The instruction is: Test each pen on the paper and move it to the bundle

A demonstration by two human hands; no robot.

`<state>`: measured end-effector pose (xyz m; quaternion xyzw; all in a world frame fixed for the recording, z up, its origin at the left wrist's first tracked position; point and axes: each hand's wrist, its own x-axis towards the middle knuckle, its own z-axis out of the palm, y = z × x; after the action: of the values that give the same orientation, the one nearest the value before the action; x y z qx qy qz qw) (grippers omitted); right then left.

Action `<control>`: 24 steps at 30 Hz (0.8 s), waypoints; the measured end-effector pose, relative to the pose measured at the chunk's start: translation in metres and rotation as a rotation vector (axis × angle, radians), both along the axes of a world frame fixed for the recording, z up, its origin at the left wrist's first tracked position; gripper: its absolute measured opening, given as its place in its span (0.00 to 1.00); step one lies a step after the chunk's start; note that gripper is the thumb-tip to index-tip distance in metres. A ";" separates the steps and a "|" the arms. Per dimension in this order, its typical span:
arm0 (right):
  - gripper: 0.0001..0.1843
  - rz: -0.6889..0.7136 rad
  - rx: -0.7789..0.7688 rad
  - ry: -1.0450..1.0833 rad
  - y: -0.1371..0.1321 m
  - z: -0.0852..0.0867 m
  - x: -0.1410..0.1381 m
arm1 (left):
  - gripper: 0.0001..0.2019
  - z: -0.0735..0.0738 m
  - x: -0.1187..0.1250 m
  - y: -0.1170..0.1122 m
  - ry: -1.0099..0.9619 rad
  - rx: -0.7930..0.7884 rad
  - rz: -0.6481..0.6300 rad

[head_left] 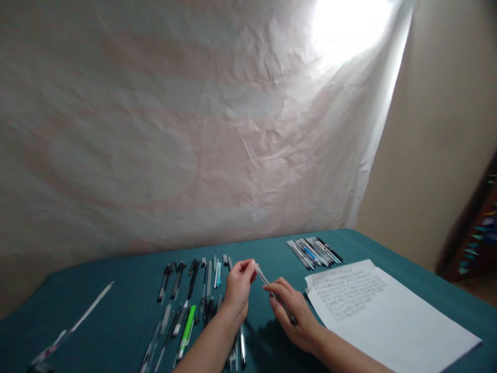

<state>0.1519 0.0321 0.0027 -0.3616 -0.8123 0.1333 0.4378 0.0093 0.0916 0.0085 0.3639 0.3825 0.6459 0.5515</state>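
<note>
My left hand pinches the upper tip of a slim clear pen held just above the teal table. My right hand is wrapped round the pen's lower, darker end. The pen slants from upper left to lower right between the two hands. Several pens lie in rows directly left of and under my left hand, among them a green one.
A second bunch of pens lies at the table's far right. White sheets of paper with writing lie right of my right hand. A thin white strip lies at the left. A crumpled white sheet hangs behind the table.
</note>
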 end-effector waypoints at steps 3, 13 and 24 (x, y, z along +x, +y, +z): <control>0.11 -0.043 -0.019 0.044 0.000 0.004 0.001 | 0.13 0.000 -0.013 0.012 -0.023 -0.001 0.101; 0.10 -0.360 -0.169 -0.260 0.030 0.010 0.025 | 0.15 -0.005 -0.022 0.020 0.046 0.020 0.149; 0.12 -0.859 -0.261 -0.648 0.091 0.006 0.068 | 0.16 0.006 -0.026 0.019 0.173 -0.034 0.110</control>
<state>0.2203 0.1232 0.0083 -0.7342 -0.6616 -0.0761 0.1319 -0.0164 0.1102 0.0141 0.3874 0.4587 0.6348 0.4863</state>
